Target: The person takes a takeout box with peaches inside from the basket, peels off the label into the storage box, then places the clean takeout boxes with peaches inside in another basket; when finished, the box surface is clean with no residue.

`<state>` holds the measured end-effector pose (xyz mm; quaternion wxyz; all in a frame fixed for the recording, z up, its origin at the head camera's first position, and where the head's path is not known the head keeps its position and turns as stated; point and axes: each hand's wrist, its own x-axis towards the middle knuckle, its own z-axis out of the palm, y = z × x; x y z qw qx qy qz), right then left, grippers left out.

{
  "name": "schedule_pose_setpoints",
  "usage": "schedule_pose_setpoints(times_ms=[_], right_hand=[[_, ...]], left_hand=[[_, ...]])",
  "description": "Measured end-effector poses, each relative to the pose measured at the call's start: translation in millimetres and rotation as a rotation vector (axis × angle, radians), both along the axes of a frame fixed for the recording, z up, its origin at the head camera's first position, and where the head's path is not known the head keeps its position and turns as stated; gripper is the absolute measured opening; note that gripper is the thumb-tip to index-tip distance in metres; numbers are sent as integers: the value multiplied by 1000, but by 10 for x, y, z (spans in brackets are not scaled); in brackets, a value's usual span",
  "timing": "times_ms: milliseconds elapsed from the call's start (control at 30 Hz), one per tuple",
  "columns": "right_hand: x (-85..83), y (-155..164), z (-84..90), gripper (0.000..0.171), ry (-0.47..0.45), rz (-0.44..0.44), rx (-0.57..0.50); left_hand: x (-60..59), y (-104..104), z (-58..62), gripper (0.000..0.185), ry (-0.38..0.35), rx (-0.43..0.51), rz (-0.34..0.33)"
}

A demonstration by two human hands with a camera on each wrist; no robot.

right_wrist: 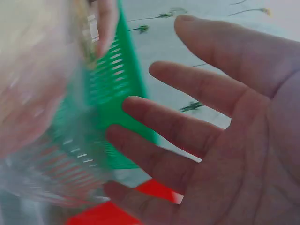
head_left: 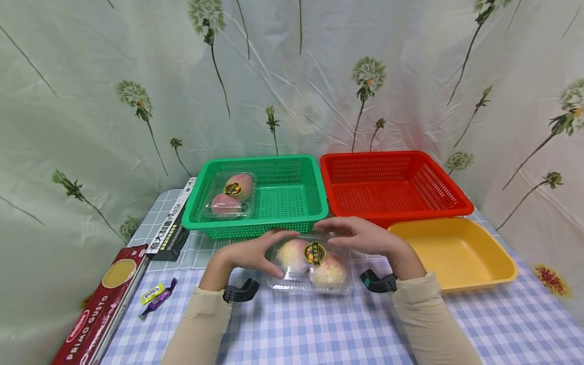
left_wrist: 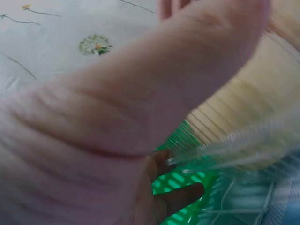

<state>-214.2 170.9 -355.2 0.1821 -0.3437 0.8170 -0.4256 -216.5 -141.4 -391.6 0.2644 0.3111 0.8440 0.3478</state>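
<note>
A clear plastic box of peaches (head_left: pixel 298 291) with a dark round label is in front of the green basket, between my two hands. My left hand (head_left: pixel 251 254) grips it from the left, the thumb over the near side and the fingers toward the far side. In the left wrist view, the fingers (left_wrist: pixel 180 199) sit by the box's ridged rim. My right hand (head_left: pixel 367 235) hovers at the box's upper right. In the right wrist view, its fingers (right_wrist: pixel 176 124) are spread and nearly straight, beside the box.
The green basket (head_left: pixel 255 226) contains another box of peaches (head_left: pixel 226 204) at left. Right of it stand a red basket (head_left: pixel 397 217) and a yellow tray (head_left: pixel 510 263). At left lie a black pasta box (head_left: pixel 171 241), a red pasta box (head_left: pixel 102 301) and two small wrapped sweets (head_left: pixel 157 299).
</note>
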Motion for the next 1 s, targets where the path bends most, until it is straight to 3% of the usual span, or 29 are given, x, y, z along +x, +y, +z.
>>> schedule_pose_setpoints(times_ms=[200,467,600,1000], right_hand=[[60,87,105,38,88,-50,62],[-35,128,-16,39,18,15,-28],[-37,148,-23,40,10,7,-41],[37,-71,-28,36,141,-91,104]], left_hand=[[-8,17,-36,99,-22,6,3],[-31,69,-88,102,3,52,-29],[-30,103,-89,102,23,54,-20],[-56,165,-157,96,38,99,6]])
